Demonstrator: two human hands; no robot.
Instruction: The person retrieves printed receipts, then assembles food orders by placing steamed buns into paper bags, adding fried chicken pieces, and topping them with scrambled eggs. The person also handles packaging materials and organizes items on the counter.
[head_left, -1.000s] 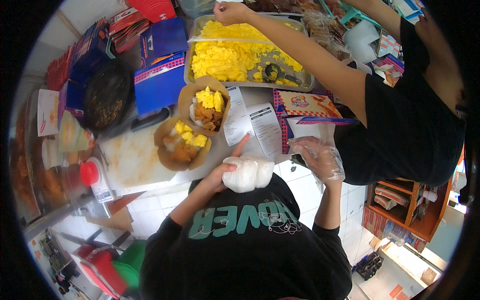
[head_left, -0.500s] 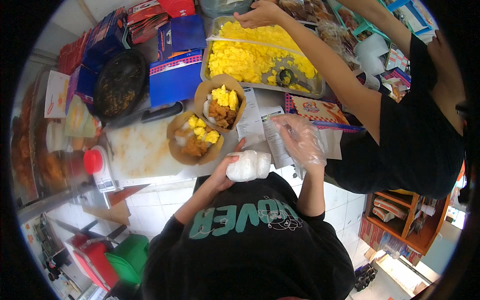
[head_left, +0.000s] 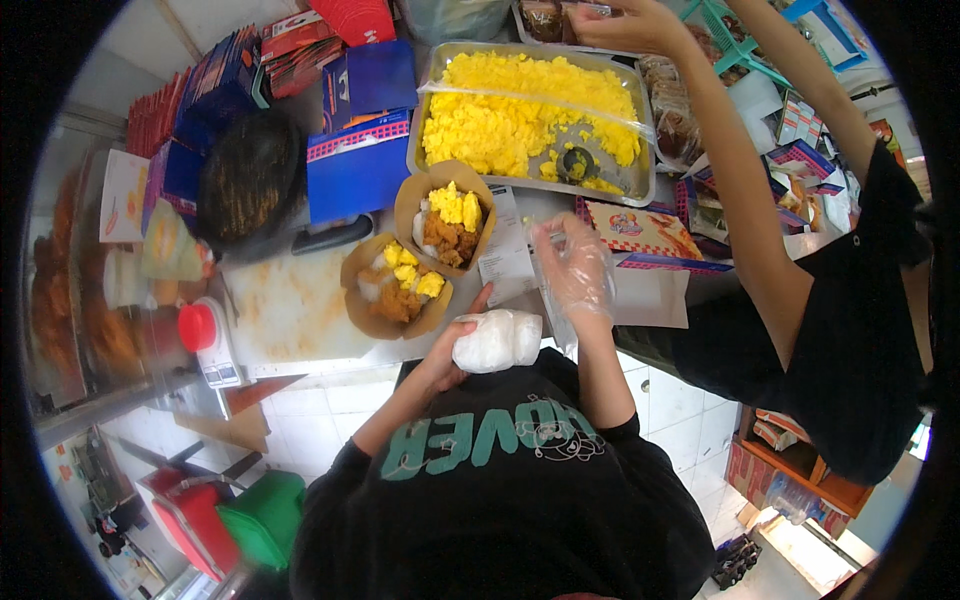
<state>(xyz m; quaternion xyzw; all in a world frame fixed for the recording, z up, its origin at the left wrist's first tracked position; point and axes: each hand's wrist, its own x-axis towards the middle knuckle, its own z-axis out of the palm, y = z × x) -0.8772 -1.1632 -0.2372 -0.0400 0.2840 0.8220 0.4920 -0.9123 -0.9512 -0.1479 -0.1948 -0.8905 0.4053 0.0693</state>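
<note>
Close to my body, my left hand (head_left: pixel 456 345) is closed around a white wrapped bundle (head_left: pixel 498 341) that looks like two rounded packets side by side. My right hand (head_left: pixel 575 268), in a loose clear plastic glove, hovers over the table's front edge with its fingers curled together; whatever they pinch, if anything, is hidden. Beyond my hands stand two brown paper bowls, the nearer one (head_left: pixel 362 312) and the farther one (head_left: pixel 408 207), both holding white rice, yellow scrambled egg and fried brown pieces. A printed slip (head_left: pixel 508 262) lies beside them, partly behind my right hand.
A metal tray (head_left: pixel 648 172) of scrambled egg with a scoop (head_left: pixel 577 163) sits behind the bowls. Another person's arm (head_left: pixel 715 130) reaches over the right side. Blue boxes (head_left: pixel 350 180), a dark round pan (head_left: pixel 248 180) and a kitchen scale (head_left: pixel 212 350) are at left.
My right hand has moved left and its fingers have curled in, covering one slip's place. The other person's arm has shifted right, off the egg tray. My left hand still holds the bundle.
</note>
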